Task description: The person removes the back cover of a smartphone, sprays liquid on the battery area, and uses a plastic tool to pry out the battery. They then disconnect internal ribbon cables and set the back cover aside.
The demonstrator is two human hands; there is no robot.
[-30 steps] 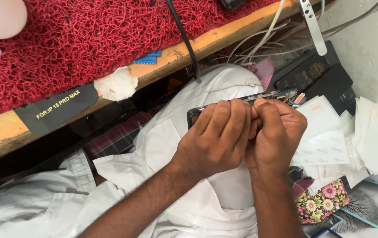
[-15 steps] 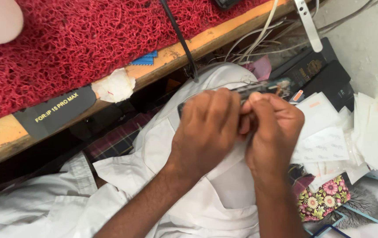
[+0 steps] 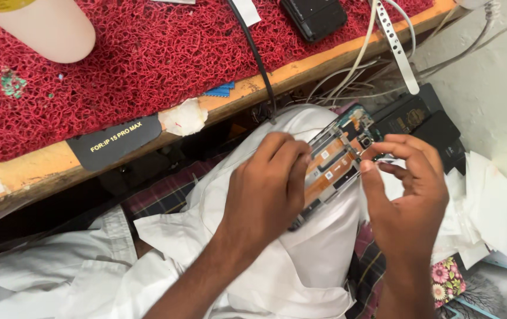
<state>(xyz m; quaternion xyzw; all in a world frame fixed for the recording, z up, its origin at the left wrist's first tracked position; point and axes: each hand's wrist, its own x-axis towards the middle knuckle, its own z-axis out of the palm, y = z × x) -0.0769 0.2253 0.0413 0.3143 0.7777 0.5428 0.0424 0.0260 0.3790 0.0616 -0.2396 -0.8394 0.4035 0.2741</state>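
Note:
My left hand grips an opened phone frame over my lap, its inner side facing up with orange flex parts and a small camera module showing. My right hand is at the frame's upper right edge, thumb and forefinger pinched at the camera area; I cannot see whether a small part sits between them. Both hands rest above white cloth covering my knee.
A red mesh mat covers the wooden workbench above. A black cable, white cables, a black box and a pale cylinder lie on it. Dark boxes and white papers pile at the right.
The phone frame has turned so its open inside faces up. My right hand has drawn back to the frame's upper right edge, and the view has shifted closer.

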